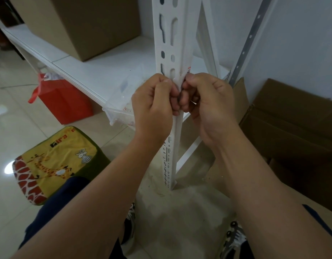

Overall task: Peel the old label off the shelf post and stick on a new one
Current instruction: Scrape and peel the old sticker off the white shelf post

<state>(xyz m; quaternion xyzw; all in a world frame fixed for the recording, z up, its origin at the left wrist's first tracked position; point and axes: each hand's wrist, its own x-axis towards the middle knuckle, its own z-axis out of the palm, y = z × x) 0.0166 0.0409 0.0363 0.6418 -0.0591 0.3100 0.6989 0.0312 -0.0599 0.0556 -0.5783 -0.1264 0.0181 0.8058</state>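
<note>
A white slotted shelf post [168,43] stands upright in the middle of the view. My left hand [154,107] and my right hand [208,103] meet in front of it at shelf height, fingers curled, fingertips together against the post. A small label [187,71] with a red mark shows on the post's right face just above my right thumb; most of it is hidden by my fingers. I cannot tell whether my fingers pinch the label or only the post edge.
A white shelf board [105,68] carries a cardboard box [82,25]. A clear plastic bin [120,109] sits at the shelf's front edge. A red bag [64,101] and a giraffe-print stool [53,163] stand left; open cardboard boxes [292,128] lie right.
</note>
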